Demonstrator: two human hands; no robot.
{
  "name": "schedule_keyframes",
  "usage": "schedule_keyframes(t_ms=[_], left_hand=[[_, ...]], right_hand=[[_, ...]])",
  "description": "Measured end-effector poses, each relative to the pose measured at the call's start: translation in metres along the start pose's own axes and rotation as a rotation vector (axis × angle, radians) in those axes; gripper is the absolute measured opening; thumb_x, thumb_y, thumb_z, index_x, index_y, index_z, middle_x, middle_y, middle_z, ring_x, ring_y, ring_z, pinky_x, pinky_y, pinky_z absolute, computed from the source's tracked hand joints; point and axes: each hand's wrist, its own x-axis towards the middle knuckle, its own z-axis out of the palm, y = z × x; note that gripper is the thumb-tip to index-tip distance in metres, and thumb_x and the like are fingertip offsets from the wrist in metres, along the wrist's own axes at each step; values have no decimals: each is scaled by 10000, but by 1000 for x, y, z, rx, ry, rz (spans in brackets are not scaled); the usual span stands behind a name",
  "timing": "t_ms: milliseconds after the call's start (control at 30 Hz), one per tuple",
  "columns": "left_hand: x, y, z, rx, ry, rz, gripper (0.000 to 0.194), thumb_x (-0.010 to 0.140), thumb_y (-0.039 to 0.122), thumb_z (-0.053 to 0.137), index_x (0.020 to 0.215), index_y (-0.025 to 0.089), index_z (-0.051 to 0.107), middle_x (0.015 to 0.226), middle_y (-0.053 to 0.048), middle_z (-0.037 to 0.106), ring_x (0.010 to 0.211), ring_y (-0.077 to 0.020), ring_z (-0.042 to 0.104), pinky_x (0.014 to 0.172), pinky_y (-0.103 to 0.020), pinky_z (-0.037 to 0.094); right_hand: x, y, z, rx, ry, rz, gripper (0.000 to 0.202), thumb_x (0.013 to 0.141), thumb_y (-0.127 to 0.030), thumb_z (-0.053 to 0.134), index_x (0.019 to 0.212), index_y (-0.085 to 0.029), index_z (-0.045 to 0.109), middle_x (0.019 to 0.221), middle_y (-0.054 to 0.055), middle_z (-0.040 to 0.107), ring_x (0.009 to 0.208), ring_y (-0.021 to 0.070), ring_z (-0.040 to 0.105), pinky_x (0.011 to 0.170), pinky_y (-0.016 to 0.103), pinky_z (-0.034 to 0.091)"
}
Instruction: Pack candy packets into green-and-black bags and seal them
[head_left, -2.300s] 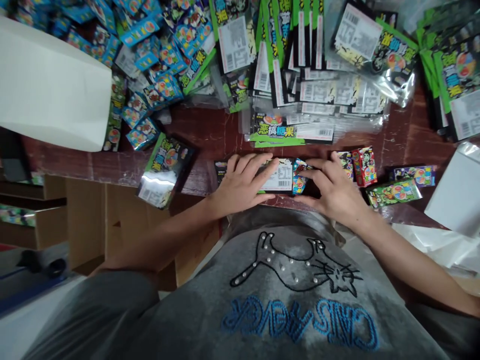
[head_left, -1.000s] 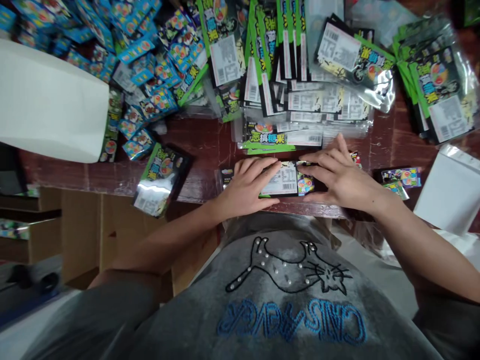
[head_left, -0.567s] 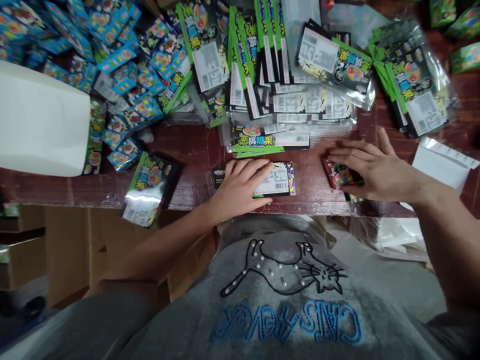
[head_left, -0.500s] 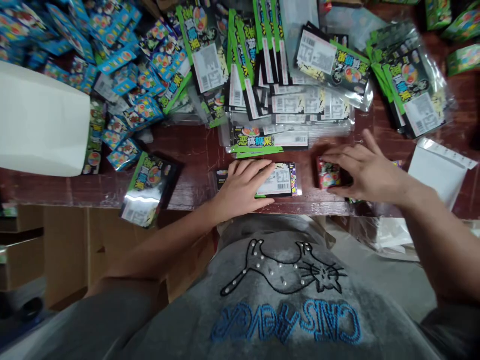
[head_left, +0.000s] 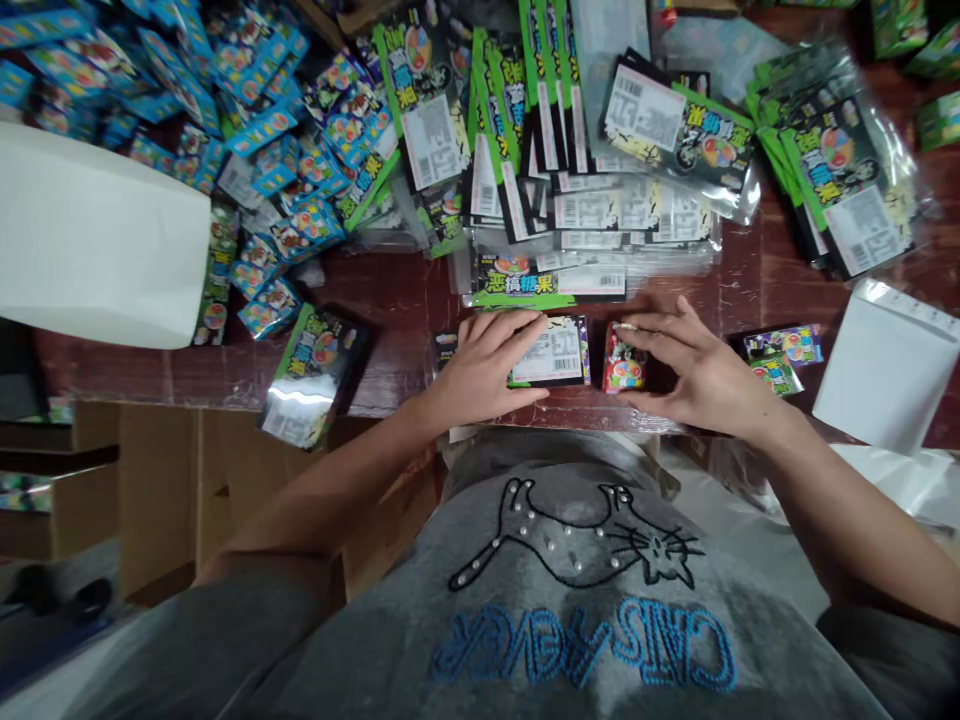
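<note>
My left hand (head_left: 491,365) lies across a flat clear packet (head_left: 551,352) at the table's front edge, fingers over its far side and thumb along the near side. The packet holds a black, green and white printed card, and a purple printed strip shows at its right end. My right hand (head_left: 701,370) grips a small red candy box (head_left: 625,360) between thumb and fingers, just right of the packet with a narrow gap between them. To the right of that hand lie a purple packet (head_left: 799,345) and a green packet (head_left: 776,375).
Overlapping carded clear bags (head_left: 592,215) lie behind my hands, with another stack (head_left: 832,160) at right. Blue candy boxes (head_left: 262,130) heap at far left behind a white tray (head_left: 97,240). One carded bag (head_left: 315,370) overhangs the front edge. A white box (head_left: 889,365) stands right.
My right hand has moved left with the red candy box, closer to the packet, uncovering the purple and green packets. My left hand stays on its packet. The view has shifted slightly.
</note>
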Motion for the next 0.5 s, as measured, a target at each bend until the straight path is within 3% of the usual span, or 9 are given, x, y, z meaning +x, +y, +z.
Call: schedule_keyframes(t_ms=[133,233,500], left_hand=[[1,-5,-5,-77,-33,94,921,915,480,813,1694,249,381,1581,-154,584,1403,-354,542,1191,-511,397],[1,-2,-5,-96,-33,118,908,933,470,802,1699,234,375,1580,-158,582,1419,-351,532,1213,-510,391],[1,13,6,-8,-24,-27,842,930,502,796,1645,205,465,1575,-185,588,1402,-388,523,1152,-521,399]], right_hand=[[6,4,-5,101,-125,-81,641,968,-515,773,1529,-226,662,1500,161,707,1374,332,702,1337,704,325],[13,7,1,43,-132,-66,653,969,-531,771,1523,-199,668,1508,179,698,1396,354,682,1328,729,324],[16,7,22,19,-117,-50,738,956,-535,788,1560,-146,621,1564,231,646,1468,399,622,1331,736,325]])
